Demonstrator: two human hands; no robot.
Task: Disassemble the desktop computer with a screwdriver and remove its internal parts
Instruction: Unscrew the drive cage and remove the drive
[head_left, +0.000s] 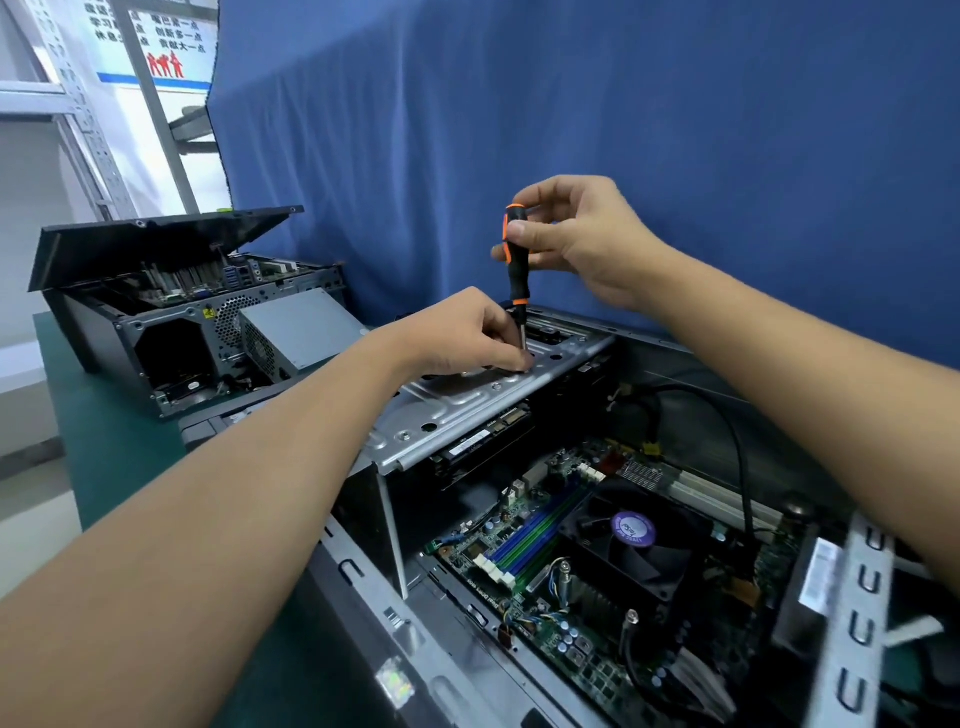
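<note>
An open desktop computer (363, 582) lies in front of me, its motherboard (524, 551) and black CPU fan (631, 535) exposed. A silver metal drive cage (457, 410) spans the case's upper part. A black-and-orange screwdriver (516, 270) stands upright with its tip on the cage's far end. My right hand (576, 234) grips the handle near its top. My left hand (467, 332) pinches the shaft at the tip, fingertips resting on the cage. The screw itself is hidden by my fingers.
A second opened computer case (171, 322) with a raised black lid and a grey power supply (301, 332) stands at the back left on the green mat (119, 452). A blue cloth (571, 104) hangs behind. A black cable (727, 441) loops over the motherboard.
</note>
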